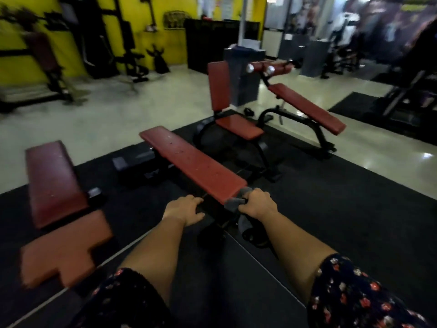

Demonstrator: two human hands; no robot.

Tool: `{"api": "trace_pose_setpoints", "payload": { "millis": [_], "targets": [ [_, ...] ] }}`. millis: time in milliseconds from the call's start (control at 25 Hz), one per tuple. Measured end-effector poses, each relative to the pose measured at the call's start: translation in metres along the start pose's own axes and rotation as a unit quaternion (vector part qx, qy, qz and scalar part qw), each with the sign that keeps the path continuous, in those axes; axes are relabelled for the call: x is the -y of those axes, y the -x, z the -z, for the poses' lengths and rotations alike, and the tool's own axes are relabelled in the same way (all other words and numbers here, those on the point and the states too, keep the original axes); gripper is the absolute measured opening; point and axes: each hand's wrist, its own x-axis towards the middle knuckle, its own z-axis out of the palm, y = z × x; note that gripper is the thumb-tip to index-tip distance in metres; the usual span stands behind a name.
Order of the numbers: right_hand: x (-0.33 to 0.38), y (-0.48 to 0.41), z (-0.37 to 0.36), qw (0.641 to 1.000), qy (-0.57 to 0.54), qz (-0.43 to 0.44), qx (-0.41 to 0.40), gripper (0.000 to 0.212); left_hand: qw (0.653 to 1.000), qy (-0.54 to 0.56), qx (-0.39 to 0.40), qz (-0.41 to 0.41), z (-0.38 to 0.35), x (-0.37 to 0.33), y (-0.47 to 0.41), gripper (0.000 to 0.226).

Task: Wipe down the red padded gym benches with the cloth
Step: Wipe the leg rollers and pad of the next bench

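A long flat red padded bench runs away from me in the middle, with small droplets on its top. My right hand grips a grey cloth against the bench's near end edge; part of the cloth hangs down below the hand. Just left of that near end, my left hand rests with loosely curled fingers on the dark frame below the pad and holds nothing. Another red bench with a separate red seat pad lies to the left.
An upright red seat with a red cushion and a sloped red bench stand beyond on the black mat. Black gym machines line the yellow wall. Pale floor surrounds the mat.
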Motion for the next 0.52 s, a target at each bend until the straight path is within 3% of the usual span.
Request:
{"api": "trace_pose_setpoints", "payload": {
  "millis": [320,520],
  "targets": [
    [0.137,0.024,-0.044,0.966,0.05,0.242,0.075,0.044,0.968,0.072,0.001,0.238,-0.031,0.09,0.158,0.061],
    [0.21,0.077,-0.066,0.941,0.073,0.32,0.086,0.041,0.943,0.091,-0.011,0.32,-0.05,0.113,0.244,0.06]
  ]
}}
